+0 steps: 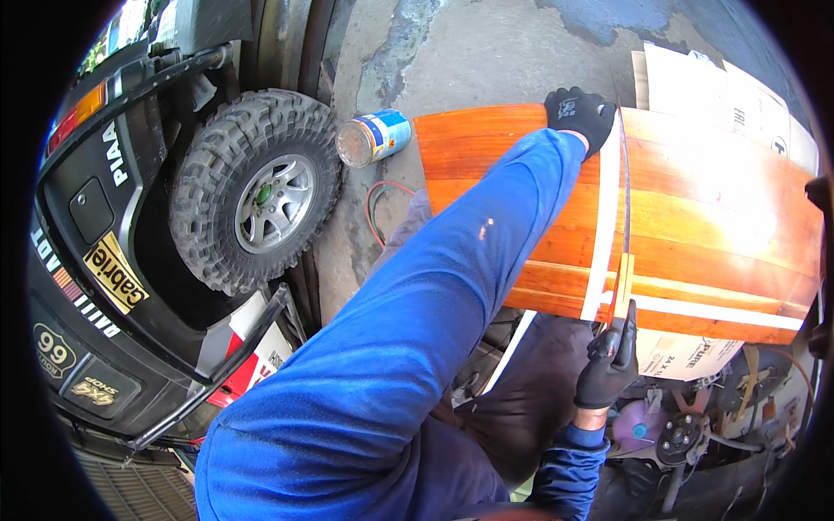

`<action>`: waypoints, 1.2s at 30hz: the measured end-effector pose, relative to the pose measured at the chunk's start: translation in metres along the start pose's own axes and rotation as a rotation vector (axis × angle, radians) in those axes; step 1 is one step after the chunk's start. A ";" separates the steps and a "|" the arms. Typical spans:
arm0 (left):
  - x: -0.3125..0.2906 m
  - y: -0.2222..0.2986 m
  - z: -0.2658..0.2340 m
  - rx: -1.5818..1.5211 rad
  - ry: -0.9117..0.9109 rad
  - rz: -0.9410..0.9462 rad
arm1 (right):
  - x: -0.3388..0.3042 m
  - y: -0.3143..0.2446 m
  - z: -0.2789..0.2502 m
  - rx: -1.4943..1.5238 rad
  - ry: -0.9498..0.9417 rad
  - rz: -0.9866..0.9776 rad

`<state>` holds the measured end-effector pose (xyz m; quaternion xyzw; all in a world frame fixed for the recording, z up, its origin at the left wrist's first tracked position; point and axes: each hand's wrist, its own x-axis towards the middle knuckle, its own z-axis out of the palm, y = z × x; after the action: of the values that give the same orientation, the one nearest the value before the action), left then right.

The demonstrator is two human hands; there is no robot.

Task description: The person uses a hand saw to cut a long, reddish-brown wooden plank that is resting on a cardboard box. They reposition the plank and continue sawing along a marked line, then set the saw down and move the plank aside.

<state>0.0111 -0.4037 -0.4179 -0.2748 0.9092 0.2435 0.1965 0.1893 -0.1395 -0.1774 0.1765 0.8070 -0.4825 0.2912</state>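
Note:
A glossy orange-brown wooden panel (712, 182) with a curved surface lies before me. One white tape strip (601, 234) crosses it and another runs along its near side. My left hand (580, 119), black-gloved, has curled fingers gripping the panel's far edge, left of the crosswise tape. At the near edge my right hand (611, 358), also gloved, is closed round the yellow wooden handle of what looks like a handsaw (624, 282), index finger along it. Its long, thin blade is seen edge-on, just right of the crosswise tape, reaching past the far edge. Teeth cannot be made out.
A blue and white can (373, 137) lies on its side left of the panel. Further left are a large knobby tyre (256, 191) and a black vehicle body (100, 260). Cardboard shows beyond the panel (695, 87) and below it (686, 354). Mechanical parts (678, 438) lie lower right.

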 end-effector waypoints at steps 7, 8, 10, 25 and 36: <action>0.008 -0.009 0.011 0.079 0.023 0.054 | -0.002 -0.003 0.001 0.044 0.054 -0.002; 0.012 -0.014 0.011 0.066 -0.026 0.070 | -0.002 -0.002 -0.001 0.032 0.096 0.073; 0.019 -0.024 0.007 0.010 -0.145 0.079 | 0.005 0.002 -0.005 -0.249 0.218 -0.175; -0.032 -0.159 -0.052 0.009 -0.173 0.101 | 0.119 0.133 -0.048 -0.544 0.479 -0.063; -0.028 -0.164 -0.046 -0.096 -0.092 0.120 | 0.052 0.198 0.001 -0.075 0.696 0.354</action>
<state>0.1196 -0.5374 -0.4220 -0.2176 0.9013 0.3103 0.2098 0.2622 -0.0464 -0.3450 0.4553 0.8317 -0.3062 0.0850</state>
